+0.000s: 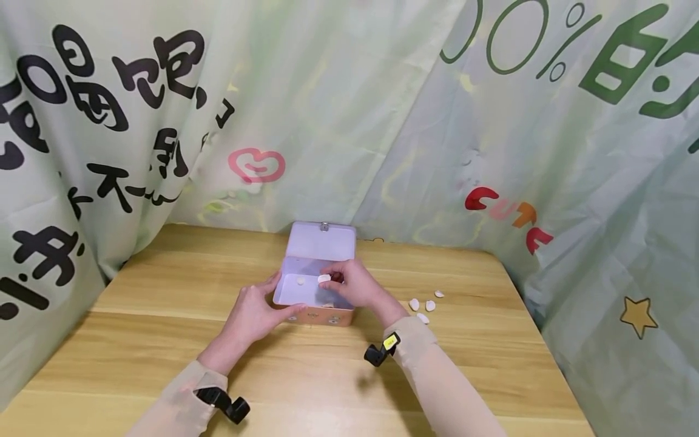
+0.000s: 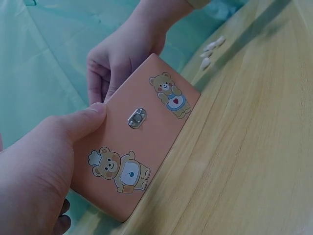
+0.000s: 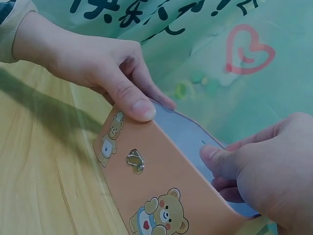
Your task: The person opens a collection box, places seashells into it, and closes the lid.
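An orange tin box (image 1: pixel 322 315) with teddy bear pictures and a metal clasp stands on the table, its lavender lid (image 1: pixel 321 241) swung up at the back. My left hand (image 1: pixel 251 312) grips the box's left end, thumb over the front rim. Above the box's interior, my right hand (image 1: pixel 355 284) pinches a small white shell-like piece (image 1: pixel 324 278) between thumb and fingers. A similar pale piece (image 1: pixel 300 281) lies inside on the lavender floor. In the right wrist view, the fingers of the right hand (image 3: pixel 266 169) reach past the front rim, and the pinched piece is hidden.
Several small white pieces (image 1: pixel 430 306) lie loose on the wooden table (image 1: pixel 464 364) to the right of the box. Behind the table hangs a pale printed curtain (image 1: pixel 327 121), close to the raised lid.
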The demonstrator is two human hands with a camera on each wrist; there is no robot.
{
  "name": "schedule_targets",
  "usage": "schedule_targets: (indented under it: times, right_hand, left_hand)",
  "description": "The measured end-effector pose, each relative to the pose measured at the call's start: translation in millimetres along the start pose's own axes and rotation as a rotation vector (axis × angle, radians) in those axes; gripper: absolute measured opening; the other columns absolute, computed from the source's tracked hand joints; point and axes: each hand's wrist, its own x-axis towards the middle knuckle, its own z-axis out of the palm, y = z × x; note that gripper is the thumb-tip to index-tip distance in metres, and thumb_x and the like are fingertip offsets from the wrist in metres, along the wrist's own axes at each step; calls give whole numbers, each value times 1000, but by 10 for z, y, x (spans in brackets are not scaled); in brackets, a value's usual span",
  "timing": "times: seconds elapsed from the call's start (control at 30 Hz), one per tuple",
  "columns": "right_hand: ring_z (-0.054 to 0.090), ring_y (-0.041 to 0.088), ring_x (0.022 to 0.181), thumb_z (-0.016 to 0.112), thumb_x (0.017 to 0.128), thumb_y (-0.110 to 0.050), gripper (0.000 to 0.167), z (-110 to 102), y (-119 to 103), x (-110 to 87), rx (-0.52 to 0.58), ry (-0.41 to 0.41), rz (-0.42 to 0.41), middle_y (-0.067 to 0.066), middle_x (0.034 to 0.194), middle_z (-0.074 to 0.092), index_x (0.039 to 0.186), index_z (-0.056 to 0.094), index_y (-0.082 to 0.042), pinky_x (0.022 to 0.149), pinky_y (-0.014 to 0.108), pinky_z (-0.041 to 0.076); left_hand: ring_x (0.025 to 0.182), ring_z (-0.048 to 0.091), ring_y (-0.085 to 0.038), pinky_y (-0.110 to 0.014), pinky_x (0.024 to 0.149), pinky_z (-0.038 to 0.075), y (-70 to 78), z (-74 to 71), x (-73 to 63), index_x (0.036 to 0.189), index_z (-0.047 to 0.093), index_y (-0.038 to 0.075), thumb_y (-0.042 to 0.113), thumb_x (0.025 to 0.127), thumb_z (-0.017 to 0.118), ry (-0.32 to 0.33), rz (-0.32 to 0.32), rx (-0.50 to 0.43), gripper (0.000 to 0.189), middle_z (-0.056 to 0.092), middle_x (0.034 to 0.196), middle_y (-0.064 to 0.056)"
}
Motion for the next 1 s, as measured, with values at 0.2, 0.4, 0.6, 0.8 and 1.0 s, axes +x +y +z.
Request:
schedule_targets:
  times: [0.2, 0.4, 0.6, 0.8, 1.0]
  right_hand:
    - [62, 8, 76, 81, 95, -11, 20, 20, 8, 2, -38, 2, -2, 0, 88, 73, 112, 80, 0, 71, 25, 55]
    - [66, 11, 80, 81, 96, -10, 18, 58, 16, 13, -69, 18, -23, 3, 92, 75, 111, 80, 0, 75, 25, 57]
    - [74, 25, 102, 81, 95, -7, 29, 85, 39, -8, -92, 50, -40, 14, 115, 77, 122, 77, 4, 91, 38, 59]
    - [74, 28, 106, 79, 95, -3, 29, 44, 62, -29, 1, 77, -23, 16, 121, 76, 123, 76, 4, 94, 37, 58]
    - [73, 21, 104, 77, 98, -4, 26, -66, -5, -102, 208, 112, 40, 19, 120, 76, 121, 76, 7, 88, 30, 59]
  left_hand:
    - [37, 26, -3, -29, 36, 35, -21, 27, 9, 151, 54, -2, 68, 75, 88, 12, 19, -4, 108, 53, 145, -32]
    - [37, 26, -3, -29, 37, 36, -21, 24, 10, 151, 54, -1, 69, 75, 87, 21, 25, 0, 108, 53, 145, -32]
    - [38, 26, -1, -30, 41, 39, -14, 16, 8, 150, 54, -4, 71, 75, 86, 20, 34, 9, 110, 53, 144, -33]
    - [37, 25, -1, -30, 39, 38, -15, 15, 9, 151, 53, -2, 72, 76, 85, 16, 25, 3, 111, 53, 143, -34]
    - [36, 25, -2, -30, 37, 37, -17, 5, 2, 152, 52, -1, 70, 77, 86, 8, 12, -5, 109, 55, 141, -36]
